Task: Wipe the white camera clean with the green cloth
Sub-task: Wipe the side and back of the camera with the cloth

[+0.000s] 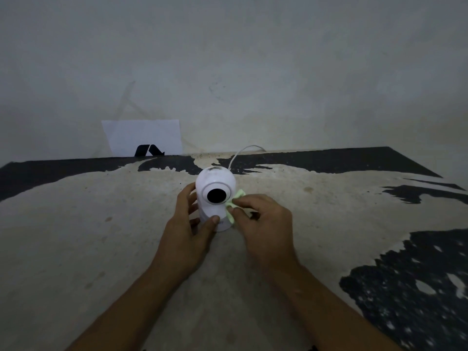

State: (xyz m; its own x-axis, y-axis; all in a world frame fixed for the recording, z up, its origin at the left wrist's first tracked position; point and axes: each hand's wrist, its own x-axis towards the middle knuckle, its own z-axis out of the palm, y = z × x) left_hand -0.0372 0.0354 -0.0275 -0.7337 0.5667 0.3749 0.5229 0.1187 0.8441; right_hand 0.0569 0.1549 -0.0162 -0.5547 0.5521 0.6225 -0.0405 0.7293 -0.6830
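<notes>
Cloth (234, 204) (green) pinched in right hand (263, 224) against camera (215, 198); left hand (187, 234) grips its base

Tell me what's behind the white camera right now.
A white cable arcs from behind the white camera toward the wall. Its plug-in point is hidden by the camera body.

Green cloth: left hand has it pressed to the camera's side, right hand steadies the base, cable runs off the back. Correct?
Hands are swapped. The head view shows the right hand pressing the green cloth to the side of the white camera, while the left hand steadies the base. The cable does run off the back.
</notes>
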